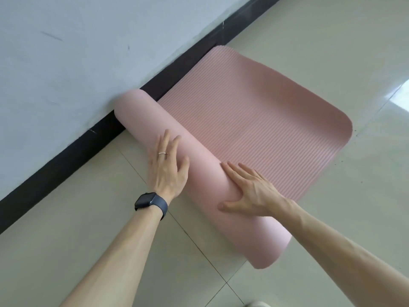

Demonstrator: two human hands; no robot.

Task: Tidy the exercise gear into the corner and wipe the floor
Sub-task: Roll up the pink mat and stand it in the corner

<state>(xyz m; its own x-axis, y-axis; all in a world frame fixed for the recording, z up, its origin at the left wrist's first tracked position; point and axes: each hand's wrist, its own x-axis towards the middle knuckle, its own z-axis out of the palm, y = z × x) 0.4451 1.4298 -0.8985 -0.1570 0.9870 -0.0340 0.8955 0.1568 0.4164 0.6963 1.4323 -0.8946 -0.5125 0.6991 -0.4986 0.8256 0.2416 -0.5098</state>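
Note:
A pink ribbed exercise mat [261, 120] lies on the tiled floor beside the wall, partly rolled. Its rolled part [141, 114] runs from the skirting board toward me, and the flat remainder stretches away to rounded corners. My left hand [167, 167], with a ring and a dark wrist watch, presses flat on top of the roll with straight fingers. My right hand [247, 191] lies on the roll farther right, fingers spread and straight, thumb against the roll's near side. Neither hand grips anything.
A pale grey wall [77, 63] with a black skirting board [66, 169] runs diagonally on the left. Glossy beige floor tiles [332, 52] surround the mat. A small pale object [256, 304] shows at the bottom edge.

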